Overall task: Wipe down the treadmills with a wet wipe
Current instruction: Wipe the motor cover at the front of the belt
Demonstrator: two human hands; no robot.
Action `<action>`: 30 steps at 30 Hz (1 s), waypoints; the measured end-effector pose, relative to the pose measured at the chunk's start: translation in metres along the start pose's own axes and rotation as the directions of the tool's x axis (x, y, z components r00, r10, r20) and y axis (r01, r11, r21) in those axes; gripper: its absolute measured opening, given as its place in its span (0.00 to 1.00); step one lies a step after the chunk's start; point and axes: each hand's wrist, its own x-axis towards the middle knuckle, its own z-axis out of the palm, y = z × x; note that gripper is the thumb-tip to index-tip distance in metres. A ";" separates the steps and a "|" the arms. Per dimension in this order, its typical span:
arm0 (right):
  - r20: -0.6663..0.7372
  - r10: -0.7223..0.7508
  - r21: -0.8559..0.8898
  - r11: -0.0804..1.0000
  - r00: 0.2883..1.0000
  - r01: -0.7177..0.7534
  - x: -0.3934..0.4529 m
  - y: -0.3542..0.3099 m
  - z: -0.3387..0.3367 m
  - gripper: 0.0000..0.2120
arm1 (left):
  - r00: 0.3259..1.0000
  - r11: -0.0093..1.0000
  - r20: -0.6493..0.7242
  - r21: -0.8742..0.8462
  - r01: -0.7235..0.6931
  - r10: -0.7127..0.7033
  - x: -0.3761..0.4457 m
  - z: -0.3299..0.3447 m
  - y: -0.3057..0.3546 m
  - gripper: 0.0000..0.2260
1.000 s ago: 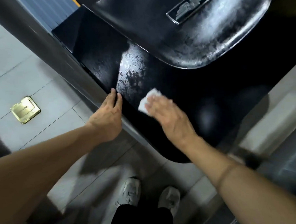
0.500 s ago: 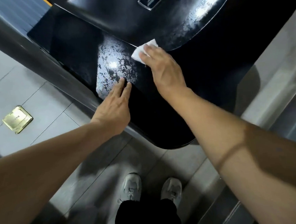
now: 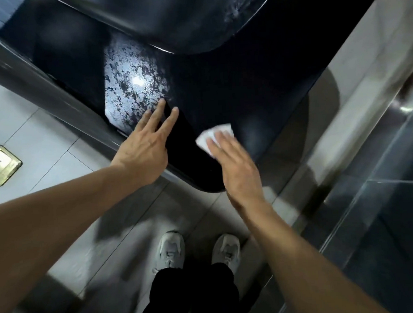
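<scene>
The glossy black treadmill cover [image 3: 244, 81] fills the upper half of the view, with a wet, streaky patch [image 3: 133, 85] on its left part. My right hand [image 3: 237, 169] lies flat with straight fingers on a white wet wipe [image 3: 206, 138], pressing it against the cover near its rounded near edge. My left hand [image 3: 146, 145] rests on the cover's left edge with straight fingers spread, just below the wet patch.
A grey metal rail [image 3: 39, 94] runs diagonally along the treadmill's left side. A brass floor socket [image 3: 0, 165] sits in the grey tiled floor at left. My white shoes [image 3: 196, 251] stand below the cover. A dark glass-like panel [image 3: 385, 218] lies at right.
My right hand has slid the wipe back from the far raised part of the cover down toward its near edge. My left hand stays at the left edge.
</scene>
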 end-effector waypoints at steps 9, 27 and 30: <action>-0.036 0.191 -0.181 0.964 0.981 -0.194 0.091 -0.026 0.001 0.27 | 0.998 1.000 0.057 0.012 0.015 -0.016 0.005 0.009 -0.002 0.38; -0.071 0.221 -0.119 0.966 0.973 -0.228 0.096 0.004 -0.005 0.29 | 0.987 0.993 -0.125 0.070 -0.093 0.102 0.031 -0.007 0.014 0.32; -0.173 0.635 0.137 0.773 0.753 -0.620 0.044 0.011 -0.004 0.30 | 0.978 0.977 -0.113 0.138 -0.161 0.177 0.052 -0.011 0.017 0.33</action>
